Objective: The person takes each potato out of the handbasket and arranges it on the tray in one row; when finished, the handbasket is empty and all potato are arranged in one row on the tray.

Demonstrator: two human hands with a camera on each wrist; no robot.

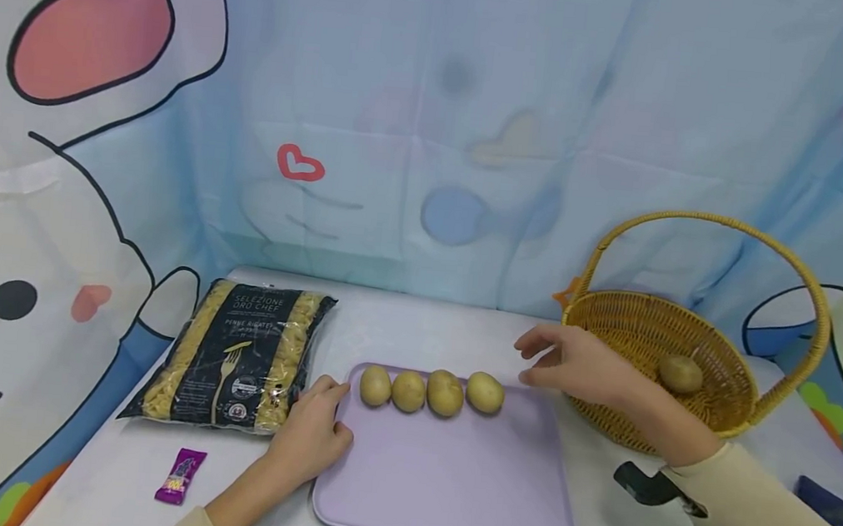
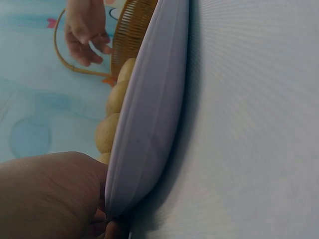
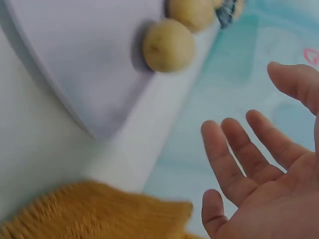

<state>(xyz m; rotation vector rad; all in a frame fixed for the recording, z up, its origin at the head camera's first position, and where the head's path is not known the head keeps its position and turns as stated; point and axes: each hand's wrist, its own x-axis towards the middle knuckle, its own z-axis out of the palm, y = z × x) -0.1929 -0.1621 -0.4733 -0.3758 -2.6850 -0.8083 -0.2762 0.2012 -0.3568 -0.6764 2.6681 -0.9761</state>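
Note:
A lilac tray [image 1: 448,474] lies on the table with several potatoes [image 1: 444,394] in a row along its far edge. My left hand [image 1: 312,429] grips the tray's left edge near the far corner; in the left wrist view, fingers curl around the rim. My right hand [image 1: 578,362] is in the air between the tray's far right corner and the wicker basket [image 1: 635,311], its fingers spread and holding nothing in the right wrist view. One more potato [image 1: 680,374] sits inside the basket.
A bag of penne pasta [image 1: 243,356] lies left of the tray, close to my left hand. Nearer the front is a small purple packet [image 1: 180,476]. The basket's tall handle [image 1: 696,216] arches above it, and a patterned curtain [image 1: 375,108] hangs behind the table.

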